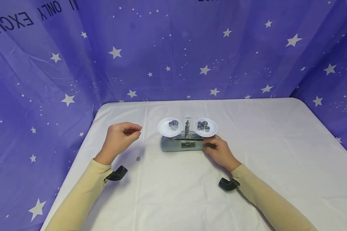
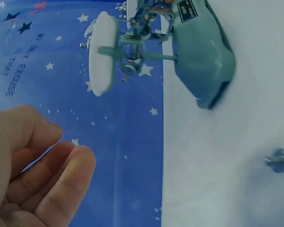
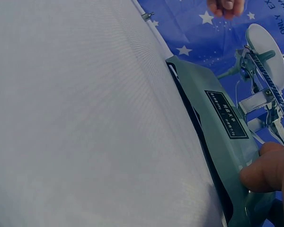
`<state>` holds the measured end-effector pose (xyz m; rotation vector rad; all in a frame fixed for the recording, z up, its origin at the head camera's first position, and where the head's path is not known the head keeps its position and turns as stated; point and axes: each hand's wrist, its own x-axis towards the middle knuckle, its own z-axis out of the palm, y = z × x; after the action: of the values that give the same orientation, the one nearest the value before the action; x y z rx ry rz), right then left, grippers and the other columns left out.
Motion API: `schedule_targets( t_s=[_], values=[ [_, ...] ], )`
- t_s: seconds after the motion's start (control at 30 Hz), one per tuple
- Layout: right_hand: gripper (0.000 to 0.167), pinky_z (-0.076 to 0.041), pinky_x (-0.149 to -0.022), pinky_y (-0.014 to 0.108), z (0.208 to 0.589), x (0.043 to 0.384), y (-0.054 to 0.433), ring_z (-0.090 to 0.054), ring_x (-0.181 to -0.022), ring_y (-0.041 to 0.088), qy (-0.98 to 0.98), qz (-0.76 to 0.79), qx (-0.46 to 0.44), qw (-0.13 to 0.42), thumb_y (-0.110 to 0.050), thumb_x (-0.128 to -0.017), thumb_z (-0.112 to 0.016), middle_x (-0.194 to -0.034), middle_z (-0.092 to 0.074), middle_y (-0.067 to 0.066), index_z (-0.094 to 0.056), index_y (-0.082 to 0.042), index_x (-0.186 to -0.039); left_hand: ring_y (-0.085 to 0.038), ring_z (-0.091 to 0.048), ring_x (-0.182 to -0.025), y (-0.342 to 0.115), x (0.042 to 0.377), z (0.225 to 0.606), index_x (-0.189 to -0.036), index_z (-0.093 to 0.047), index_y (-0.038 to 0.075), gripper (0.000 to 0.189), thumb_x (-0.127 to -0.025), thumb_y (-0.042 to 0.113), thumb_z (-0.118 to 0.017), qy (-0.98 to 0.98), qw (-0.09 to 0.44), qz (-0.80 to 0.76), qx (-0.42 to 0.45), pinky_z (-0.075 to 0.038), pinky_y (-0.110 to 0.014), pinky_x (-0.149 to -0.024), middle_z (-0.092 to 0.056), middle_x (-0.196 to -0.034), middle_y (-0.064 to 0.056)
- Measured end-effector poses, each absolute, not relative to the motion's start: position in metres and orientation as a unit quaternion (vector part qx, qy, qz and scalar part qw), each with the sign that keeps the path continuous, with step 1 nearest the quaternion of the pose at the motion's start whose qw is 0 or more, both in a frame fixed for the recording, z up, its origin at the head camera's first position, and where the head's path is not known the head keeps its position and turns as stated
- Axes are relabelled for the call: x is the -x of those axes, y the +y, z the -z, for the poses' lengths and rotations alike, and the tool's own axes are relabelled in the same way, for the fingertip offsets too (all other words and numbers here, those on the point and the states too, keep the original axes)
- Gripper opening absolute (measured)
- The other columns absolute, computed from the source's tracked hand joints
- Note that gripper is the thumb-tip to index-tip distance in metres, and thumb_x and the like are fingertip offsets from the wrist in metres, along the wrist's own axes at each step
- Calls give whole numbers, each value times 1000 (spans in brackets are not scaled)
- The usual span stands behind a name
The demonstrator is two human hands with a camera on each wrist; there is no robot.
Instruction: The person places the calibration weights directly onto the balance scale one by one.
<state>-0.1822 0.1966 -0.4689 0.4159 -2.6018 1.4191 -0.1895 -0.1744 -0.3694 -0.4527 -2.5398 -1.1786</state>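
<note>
A grey-green balance scale [image 1: 173,146] stands on the table with two white pans. Its left pan [image 1: 164,129] carries a large metal weight [image 1: 174,125] and a smaller one. Several small metal weights [image 1: 207,129] sit together in the right pan [image 1: 212,130]. My right hand [image 1: 221,154] grips the right end of the base, its thumb [image 3: 262,176] on the front face. To the left of the scale, my left hand [image 1: 120,138] hovers with loosely bent fingers and nothing visible between them. One small weight [image 1: 138,158] lies on the cloth near that hand.
White cloth [image 1: 173,195] covers the table. Purple-blue star-printed curtains [image 1: 188,51] hang behind it and along both sides. Black wrist devices [image 1: 117,173] are strapped at both sleeves. The scale's thin upright and beam stand between the pans.
</note>
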Motion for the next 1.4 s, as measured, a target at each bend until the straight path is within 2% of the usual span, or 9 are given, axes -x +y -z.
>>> schedule_targets(
  t_s=[0.13, 0.33, 0.57, 0.87, 1.07, 1.4],
  values=[
    [25, -51, -104, 48, 468, 182, 196, -63, -119, 36, -863, -482, -133, 70, 6, -83, -71, -120, -68, 20, -77, 1, -106, 9, -65, -72, -184, 183, 380, -101, -81, 4, 17, -86, 3, -72, -887, 133, 420, 141, -54, -11, -67, -80, -90, -12],
    [24, -51, -103, 49, 467, 182, 196, -62, -119, 36, -865, -479, -131, 65, 5, -83, -70, -119, -67, 21, -77, 2, -107, 7, -64, -70, -192, 177, 397, -108, -79, 0, 23, -86, 3, -71, -891, 113, 421, 124, -53, -12, -64, -78, -88, -14],
    [25, -51, -104, 52, 468, 183, 195, -62, -120, 38, -870, -470, -134, 69, 5, -84, -70, -121, -68, 21, -76, 2, -107, -5, -70, -72, -198, 172, 409, -104, -79, 0, 19, -87, 4, -73, -907, 76, 398, 116, -54, -16, -65, -80, -88, -13],
    [22, -51, -102, 50, 466, 182, 195, -62, -117, 39, -869, -472, -129, 68, 4, -85, -70, -118, -67, 21, -76, 3, -106, -4, -66, -70, -205, 163, 427, -98, -80, 1, 14, -86, 3, -74, -915, 31, 385, 118, -53, -20, -60, -80, -88, -12],
    [24, -50, -104, 51, 466, 182, 196, -62, -119, 39, -867, -480, -118, 58, 5, -85, -70, -119, -67, 22, -76, 4, -108, -12, -72, -75, -203, 162, 435, -95, -81, 4, 11, -85, 5, -76, -918, 15, 373, 132, -55, -19, -66, -80, -87, -8],
    [24, -48, -107, 54, 465, 182, 194, -60, -123, 40, -867, -482, -116, 50, 4, -85, -70, -122, -66, 22, -76, 3, -109, -7, -71, -74, -202, 161, 442, -88, -82, 9, 8, -81, 5, -79, -921, 26, 360, 147, -56, -20, -69, -80, -85, -4]
  ],
)
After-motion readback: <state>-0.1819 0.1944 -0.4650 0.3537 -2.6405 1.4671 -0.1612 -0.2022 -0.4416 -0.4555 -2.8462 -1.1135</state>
